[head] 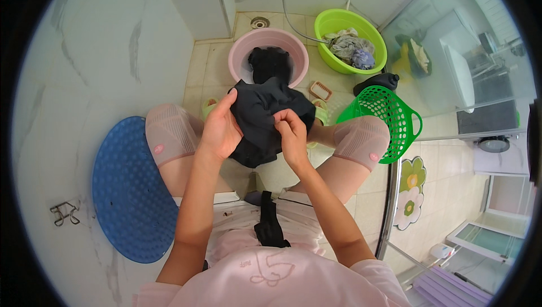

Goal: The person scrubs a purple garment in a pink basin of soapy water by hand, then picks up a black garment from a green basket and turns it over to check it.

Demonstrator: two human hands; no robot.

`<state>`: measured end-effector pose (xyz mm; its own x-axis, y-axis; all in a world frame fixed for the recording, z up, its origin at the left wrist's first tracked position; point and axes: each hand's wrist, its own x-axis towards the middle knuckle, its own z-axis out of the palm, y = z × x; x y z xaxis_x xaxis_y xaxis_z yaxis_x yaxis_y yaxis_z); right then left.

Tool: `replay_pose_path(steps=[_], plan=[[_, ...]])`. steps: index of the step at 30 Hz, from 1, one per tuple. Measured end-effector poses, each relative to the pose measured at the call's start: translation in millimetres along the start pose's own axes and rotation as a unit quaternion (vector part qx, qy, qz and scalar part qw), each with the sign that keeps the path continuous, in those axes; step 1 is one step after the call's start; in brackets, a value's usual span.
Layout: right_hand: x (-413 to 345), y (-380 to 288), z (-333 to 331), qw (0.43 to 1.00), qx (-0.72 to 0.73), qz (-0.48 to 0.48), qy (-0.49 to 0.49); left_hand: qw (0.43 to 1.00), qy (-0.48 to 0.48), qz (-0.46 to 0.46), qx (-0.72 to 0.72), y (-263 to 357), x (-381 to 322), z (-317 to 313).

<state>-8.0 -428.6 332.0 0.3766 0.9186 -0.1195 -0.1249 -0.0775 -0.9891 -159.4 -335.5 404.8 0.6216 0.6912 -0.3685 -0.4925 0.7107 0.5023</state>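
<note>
Between my knees I hold up a black cloth garment [262, 112], its lower part hanging in folds. My left hand [220, 131] supports its left edge, thumb on the front and fingers mostly behind the fabric. Thumb and bent fingers of my right hand [292, 133] pinch the fabric near its middle. Just beyond stands a pink plastic basin [300, 59] with more black fabric [269, 63] lying in water. The held garment overlaps the basin's near rim in view; whether the two pieces of cloth are joined is hidden.
A lime-green basin [324, 55] with wet clothes [353, 48] and a shower hose [292, 23] stands behind right. Near my right knee are a green perforated basket [383, 99], a black bottle [377, 82] and a soap dish [321, 91]. A blue textured mat [127, 192] leans left. A glass partition [423, 53] rises right.
</note>
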Motion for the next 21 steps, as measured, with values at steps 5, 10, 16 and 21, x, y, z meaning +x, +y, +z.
replay_pose_path(steps=[5, 10, 16, 21], plan=[[1, 20, -10, 0.974, -0.203, -0.086, -0.044, 0.999, 0.015, 0.011, 0.033, 8, -3, 15], [3, 18, -16, 0.831, -0.550, -0.081, -0.007, 0.999, -0.006, 0.007, 0.052, 14, -4, 10], [14, -4, -25, 0.936, -0.309, -0.158, 0.056, 0.842, 0.182, 0.104, 0.497, 36, 6, -42], [6, -56, 3, 0.936, -0.227, -0.268, 0.008, 0.552, 0.195, 0.298, 0.754, 17, 8, -41]])
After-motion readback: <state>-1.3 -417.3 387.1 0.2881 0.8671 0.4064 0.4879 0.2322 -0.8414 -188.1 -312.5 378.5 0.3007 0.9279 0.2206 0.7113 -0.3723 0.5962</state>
